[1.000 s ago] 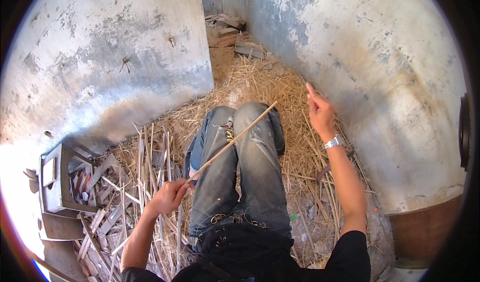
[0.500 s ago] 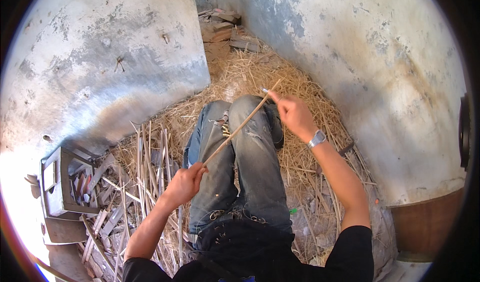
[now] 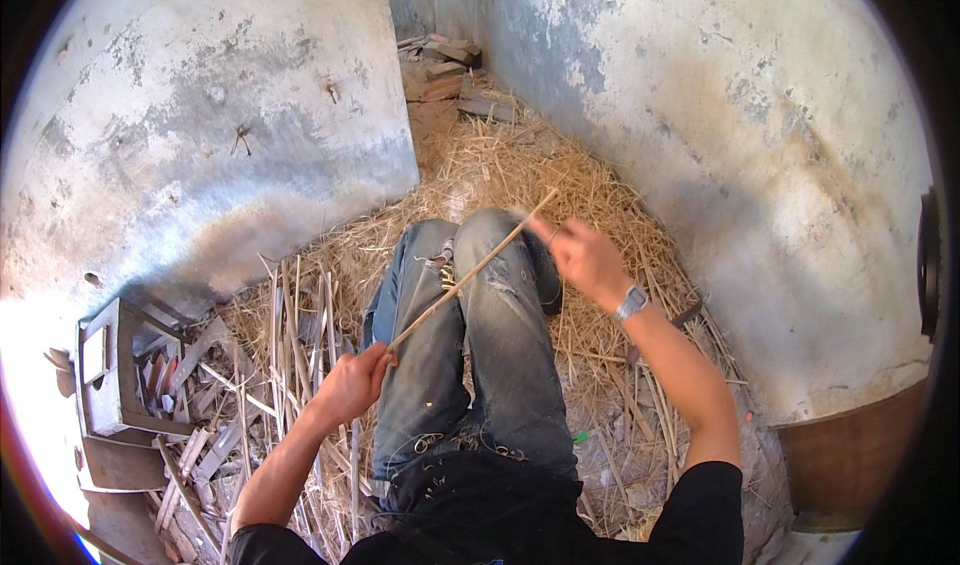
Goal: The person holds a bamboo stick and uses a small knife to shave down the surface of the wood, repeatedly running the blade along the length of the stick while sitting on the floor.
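The thin stick starts in the fingers of your left hand and slants away and to the right, its far end just past the forefinger of your right hand. Your left fingers pinch its near end, thumb pressed against the curled fingers. Your right forefinger points toward the far part of the stick, the others curled behind it; motion blur leaves it unclear whether they touch the stick or grip anything.

Between your two sets of fingers, beneath the stick, are your worn jeans. A metal watch circles your wrist just behind the right fingers. Loose straw covers the floor beyond and around those fingertips. To the left of your left fingers lie long wooden strips, and farther out that way a wooden frame stands near the peeling wall.
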Available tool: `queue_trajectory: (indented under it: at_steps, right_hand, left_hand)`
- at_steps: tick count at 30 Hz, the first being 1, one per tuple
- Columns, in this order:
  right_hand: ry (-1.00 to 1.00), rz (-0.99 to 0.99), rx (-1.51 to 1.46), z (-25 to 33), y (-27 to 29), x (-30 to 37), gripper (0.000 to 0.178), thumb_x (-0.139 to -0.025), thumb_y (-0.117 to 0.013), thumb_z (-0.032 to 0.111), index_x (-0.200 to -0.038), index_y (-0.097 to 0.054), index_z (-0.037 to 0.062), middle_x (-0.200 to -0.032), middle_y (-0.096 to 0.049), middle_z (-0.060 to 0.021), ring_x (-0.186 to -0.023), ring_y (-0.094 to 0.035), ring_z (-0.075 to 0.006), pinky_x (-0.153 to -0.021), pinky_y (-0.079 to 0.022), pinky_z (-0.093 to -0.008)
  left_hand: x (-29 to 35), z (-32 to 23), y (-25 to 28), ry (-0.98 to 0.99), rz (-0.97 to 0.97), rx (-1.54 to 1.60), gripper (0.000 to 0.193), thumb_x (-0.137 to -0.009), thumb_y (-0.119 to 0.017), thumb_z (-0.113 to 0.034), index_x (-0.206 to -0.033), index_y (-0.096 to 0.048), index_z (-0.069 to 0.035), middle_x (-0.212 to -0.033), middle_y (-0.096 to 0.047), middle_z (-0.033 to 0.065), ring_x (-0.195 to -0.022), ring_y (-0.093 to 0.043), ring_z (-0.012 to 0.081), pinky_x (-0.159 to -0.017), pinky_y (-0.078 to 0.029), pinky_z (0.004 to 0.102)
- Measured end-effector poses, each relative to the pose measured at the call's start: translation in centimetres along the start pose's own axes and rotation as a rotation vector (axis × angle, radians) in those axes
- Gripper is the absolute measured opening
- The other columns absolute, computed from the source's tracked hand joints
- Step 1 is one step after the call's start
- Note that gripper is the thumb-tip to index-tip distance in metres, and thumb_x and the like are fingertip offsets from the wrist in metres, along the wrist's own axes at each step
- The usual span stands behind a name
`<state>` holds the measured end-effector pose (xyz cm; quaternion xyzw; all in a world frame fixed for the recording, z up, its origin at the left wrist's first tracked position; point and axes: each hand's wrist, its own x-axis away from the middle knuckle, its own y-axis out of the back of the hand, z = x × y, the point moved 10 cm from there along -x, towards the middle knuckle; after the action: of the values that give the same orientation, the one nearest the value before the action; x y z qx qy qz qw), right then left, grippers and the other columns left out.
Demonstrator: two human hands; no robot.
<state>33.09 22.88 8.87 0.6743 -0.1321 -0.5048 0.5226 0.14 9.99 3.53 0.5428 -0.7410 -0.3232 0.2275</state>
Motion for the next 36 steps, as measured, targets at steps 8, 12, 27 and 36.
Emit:
queue_trajectory:
  at_steps: [8, 12, 27, 36]
  right_hand:
    - [-0.378, 0.004, 0.021, -10.3, 2.5, 0.3, 0.039, -0.105, -0.061, 0.013, -0.139, -0.072, 0.0293, -0.068, -0.059, -0.0014, -0.054, -0.051, -0.0144, -0.047, -0.040, -0.0314]
    - [-0.184, -0.172, -0.195, -4.3, 3.9, -0.3, 0.040, -0.099, -0.067, 0.011, -0.135, -0.075, 0.0278, -0.070, -0.062, -0.0027, -0.056, -0.054, -0.0152, -0.049, -0.042, -0.0324]
    - [0.066, 0.059, -0.163, 3.9, -0.2, -0.5, 0.055, -0.098, -0.063, 0.011, -0.147, -0.065, 0.0363, -0.073, -0.055, -0.0028, -0.055, -0.052, -0.0189, -0.051, -0.048, -0.0364]
    - [0.092, 0.044, -0.083, 3.7, 0.1, -0.6, 0.054, -0.098, -0.064, 0.014, -0.146, -0.066, 0.0384, -0.075, -0.055, -0.0019, -0.054, -0.054, -0.0214, -0.048, -0.049, -0.0359]
  left_hand:
    - [0.9, 1.9, 0.7, 0.047, 0.029, -0.023, 0.016, -0.108, -0.056, -0.016, -0.107, -0.067, -0.005, -0.076, -0.068, 0.0233, -0.074, -0.070, 0.0463, -0.066, -0.053, 0.0517]
    - [1.3, 2.5, -0.5, -0.034, 0.039, 0.088, 0.022, -0.110, -0.054, -0.019, -0.109, -0.069, -0.004, -0.073, -0.066, 0.0175, -0.067, -0.067, 0.0368, -0.066, -0.052, 0.0438]
    - [0.7, 2.4, -2.8, 0.186, 0.303, 0.354, 0.031, -0.114, -0.050, -0.028, -0.106, -0.070, -0.005, -0.060, -0.046, -0.0025, -0.056, -0.045, 0.0076, -0.054, -0.038, 0.0304]
    - [1.1, 2.4, -3.1, 0.243, 0.374, 0.503, 0.036, -0.115, -0.049, -0.034, -0.104, -0.068, -0.006, -0.059, -0.043, -0.0059, -0.052, -0.042, 0.0060, -0.049, -0.034, 0.0286]
